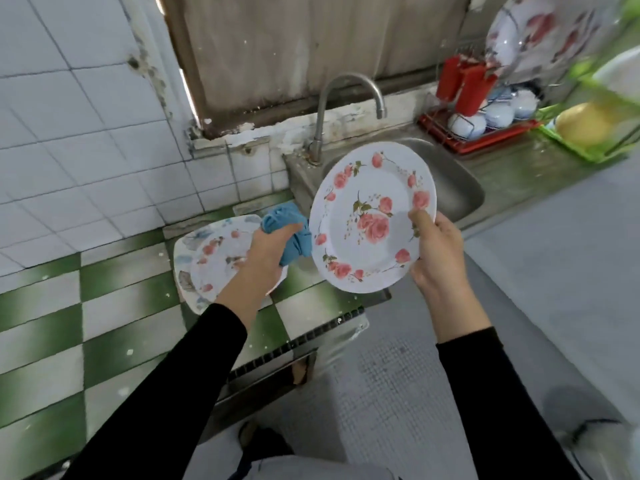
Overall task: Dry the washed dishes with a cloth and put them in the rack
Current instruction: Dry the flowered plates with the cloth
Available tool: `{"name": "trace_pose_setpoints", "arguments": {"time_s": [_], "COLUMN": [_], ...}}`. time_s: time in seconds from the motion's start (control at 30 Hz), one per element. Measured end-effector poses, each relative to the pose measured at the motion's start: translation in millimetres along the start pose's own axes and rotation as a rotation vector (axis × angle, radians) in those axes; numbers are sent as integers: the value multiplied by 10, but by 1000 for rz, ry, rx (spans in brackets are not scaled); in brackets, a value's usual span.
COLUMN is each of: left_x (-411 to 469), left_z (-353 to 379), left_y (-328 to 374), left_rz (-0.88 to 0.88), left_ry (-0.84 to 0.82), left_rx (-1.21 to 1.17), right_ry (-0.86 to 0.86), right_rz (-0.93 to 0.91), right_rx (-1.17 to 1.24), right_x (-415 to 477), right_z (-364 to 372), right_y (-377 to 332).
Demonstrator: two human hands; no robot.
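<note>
Head view: left hand point(266, 251), fingers point(290, 233) clamped on bunched blue cloth point(285, 220), just beside the rose plate point(363, 216). Right hand point(438, 251) pinches the plate's right rim, holding it tilted over the desk point(104, 306) edge. Best to open the cloth flat, wipe face then back, and keep the rim grip firm. Red dish rack point(485, 136) well apart.

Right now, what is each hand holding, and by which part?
The right hand grips the rose-patterned plate by its right rim, thumb on the face. The left hand clutches the bunched blue cloth around its middle.
</note>
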State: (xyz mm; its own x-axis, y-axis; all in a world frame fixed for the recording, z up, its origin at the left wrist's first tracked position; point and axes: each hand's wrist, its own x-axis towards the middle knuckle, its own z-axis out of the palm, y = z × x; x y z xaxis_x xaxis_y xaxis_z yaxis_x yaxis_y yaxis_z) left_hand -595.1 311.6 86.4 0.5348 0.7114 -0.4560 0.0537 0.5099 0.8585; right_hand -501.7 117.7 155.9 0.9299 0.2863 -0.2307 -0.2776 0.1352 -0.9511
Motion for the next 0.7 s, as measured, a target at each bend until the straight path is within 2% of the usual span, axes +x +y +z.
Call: {"name": "trace_pose_setpoints", "arguments": {"time_s": [0.17, 0.4, 0.57, 0.7], "left_x": [-413, -1134, -1394, -1351], "left_z": [1243, 2789, 3409, 3872], "left_y": [-449, -1193, -1538, -1615], "left_rz": [54, 115, 118, 152], "left_ry": [-70, -304, -391, -426], "left_rx": [156, 227, 341, 344], "right_ry": [143, 308, 426, 418], "right_rz": [-130, -259, -324, -394], "right_rx": [-47, -117, -171, -222], "right_x": [-27, -112, 22, 339], "right_z": [-1207, -2751, -3403, -3661], "right_y": [-320, -673, -803, -918]}}
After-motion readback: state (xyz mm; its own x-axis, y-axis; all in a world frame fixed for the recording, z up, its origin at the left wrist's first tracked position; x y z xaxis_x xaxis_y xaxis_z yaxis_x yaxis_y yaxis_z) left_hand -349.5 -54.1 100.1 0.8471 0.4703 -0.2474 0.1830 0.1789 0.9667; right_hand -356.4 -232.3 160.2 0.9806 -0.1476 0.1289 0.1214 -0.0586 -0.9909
